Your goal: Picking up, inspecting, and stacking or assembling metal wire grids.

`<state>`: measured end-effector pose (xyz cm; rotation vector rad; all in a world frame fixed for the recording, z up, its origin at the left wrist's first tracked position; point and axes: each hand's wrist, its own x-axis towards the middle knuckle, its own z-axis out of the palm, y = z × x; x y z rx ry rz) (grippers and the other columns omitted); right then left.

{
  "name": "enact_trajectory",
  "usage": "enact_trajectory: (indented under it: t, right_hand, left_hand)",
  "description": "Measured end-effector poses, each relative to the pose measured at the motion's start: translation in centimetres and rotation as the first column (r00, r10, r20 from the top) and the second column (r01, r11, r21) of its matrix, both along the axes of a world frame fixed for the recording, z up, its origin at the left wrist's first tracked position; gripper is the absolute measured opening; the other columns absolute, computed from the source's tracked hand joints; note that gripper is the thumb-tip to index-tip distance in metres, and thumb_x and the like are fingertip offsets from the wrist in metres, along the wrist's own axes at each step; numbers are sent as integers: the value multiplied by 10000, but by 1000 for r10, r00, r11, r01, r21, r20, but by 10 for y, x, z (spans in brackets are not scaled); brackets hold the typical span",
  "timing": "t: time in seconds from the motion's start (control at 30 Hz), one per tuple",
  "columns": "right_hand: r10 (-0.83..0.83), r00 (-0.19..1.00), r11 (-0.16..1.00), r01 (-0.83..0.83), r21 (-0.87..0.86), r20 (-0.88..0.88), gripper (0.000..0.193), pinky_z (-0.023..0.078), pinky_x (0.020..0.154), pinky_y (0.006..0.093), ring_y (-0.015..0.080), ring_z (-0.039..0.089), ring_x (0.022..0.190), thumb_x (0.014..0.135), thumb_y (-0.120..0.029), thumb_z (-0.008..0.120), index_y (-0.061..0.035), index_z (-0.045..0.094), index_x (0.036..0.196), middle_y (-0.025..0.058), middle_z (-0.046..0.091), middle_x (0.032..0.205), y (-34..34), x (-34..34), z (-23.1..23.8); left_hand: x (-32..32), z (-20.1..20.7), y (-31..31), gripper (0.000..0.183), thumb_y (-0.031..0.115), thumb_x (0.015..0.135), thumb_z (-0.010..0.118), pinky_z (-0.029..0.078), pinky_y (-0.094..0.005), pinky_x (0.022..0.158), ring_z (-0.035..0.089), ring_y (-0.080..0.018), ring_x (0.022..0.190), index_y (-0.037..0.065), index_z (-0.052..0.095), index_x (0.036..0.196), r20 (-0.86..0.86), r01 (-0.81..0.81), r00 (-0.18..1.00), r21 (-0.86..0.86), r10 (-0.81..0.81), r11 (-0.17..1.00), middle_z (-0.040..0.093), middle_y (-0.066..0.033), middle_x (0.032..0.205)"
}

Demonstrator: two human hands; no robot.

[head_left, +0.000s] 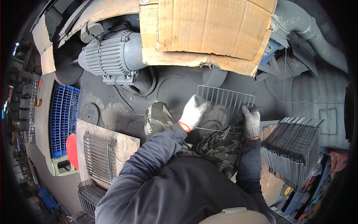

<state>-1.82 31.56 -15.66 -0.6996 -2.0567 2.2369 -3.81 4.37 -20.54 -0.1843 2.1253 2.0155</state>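
A wire rack (pixel 229 98), a rectangular metal frame with thin parallel bars, is held out above my lap. My left hand (pixel 194 112), in a pale work glove with a red cuff edge, grips the rack's left side. At the opposite side my right hand (pixel 251 120), in a grey-white glove, closes on the rack's edge with its darkened fingertips. Part of the rack's lower edge shows against my camouflage trousers (pixel 220 147). The fingers of my left hand are partly hidden behind its back.
Right of me stands a thick stack of wire racks (pixel 292 149). On a board (pixel 123 140) at the left lie several more racks (pixel 97 156). Ahead are a grey electric motor (pixel 108 56) and a cardboard sheet (pixel 209 33). A blue plastic crate (pixel 64 119) stands far left.
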Motion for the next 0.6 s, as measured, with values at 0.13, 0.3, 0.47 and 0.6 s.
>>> enact_trajectory:
  t: [0.13, 0.3, 0.47, 0.6]
  right_hand:
    - [230, 973, 973, -229, 35, -17, 156, 546, 590, 292, 150, 695, 660, 1007, -168, 761, -12, 771, 1007, 55, 746, 851, -60, -20, -19]
    - [157, 982, 983, -166, -76, -108, 130, 541, 612, 300, 116, 656, 660, 1010, -131, 767, -10, 768, 1058, 21, 758, 937, -108, -21, -34]
    - [30, 1000, 992, -29, -123, 7, 117, 536, 608, 299, 134, 685, 694, 1007, -93, 725, -7, 766, 1075, 57, 767, 934, -11, 14, -12]
    - [26, 993, 998, -19, -64, 117, 173, 559, 608, 301, 144, 678, 676, 1018, -118, 714, -5, 717, 1149, 48, 733, 898, -15, 3, 12]
  left_hand:
    - [14, 2, -67, 360, 227, 1027, 750, 569, -341, 595, 666, -168, 696, -20, 567, 1213, 10, -127, 991, -158, 130, 979, 692, -101, 896]
    - [12, 28, -111, 387, 266, 988, 799, 588, -369, 719, 705, -181, 844, -23, 571, 1107, 265, -144, 952, -66, 156, 987, 731, -128, 933]
    - [3, 15, -22, 524, 346, 943, 790, 561, -454, 916, 719, -349, 973, -74, 609, 1200, -35, 51, 998, -37, -52, 998, 748, -257, 1091]
    - [0, 2, -3, 474, 280, 939, 814, 570, -414, 921, 722, -274, 992, -45, 624, 1227, -28, -66, 997, 164, 72, 984, 753, -198, 1061]
